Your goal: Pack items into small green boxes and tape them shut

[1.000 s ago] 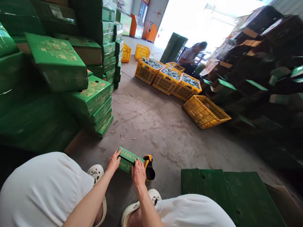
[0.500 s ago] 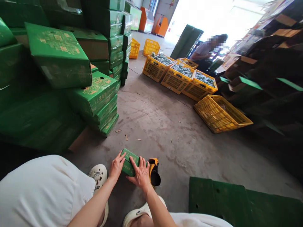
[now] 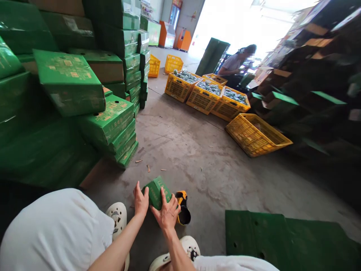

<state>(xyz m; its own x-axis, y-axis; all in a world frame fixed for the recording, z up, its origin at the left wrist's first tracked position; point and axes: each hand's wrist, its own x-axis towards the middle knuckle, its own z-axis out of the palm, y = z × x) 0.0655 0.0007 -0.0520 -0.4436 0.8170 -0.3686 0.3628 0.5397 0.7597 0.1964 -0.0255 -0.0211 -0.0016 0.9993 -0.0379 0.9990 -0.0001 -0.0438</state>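
A small green carton (image 3: 158,192) with pale printing is between my hands, low in the middle of the view, tilted above the floor. My right hand (image 3: 167,213) grips it, fingers across its printed face and thumb along the near edge. At the carton's left side, my left hand (image 3: 141,198) has its fingers stretched and its thumb apart from them; whether it touches the carton I cannot tell. Just right of my right hand sits an orange-and-black tape dispenser (image 3: 184,215) on the floor.
Stacked green cartons (image 3: 113,118) rise at the left. Yellow crates (image 3: 180,89) with silvery-green contents stand ahead, near a seated person (image 3: 231,66). A tilted yellow crate (image 3: 254,139) lies nearer. Flattened green cardboard (image 3: 282,233) is at lower right, dark stacked boxes behind.
The carton has turned and tilted in my hands. My left hand's fingers have come off its top and lifted away to its left. The whole view has shifted slightly.
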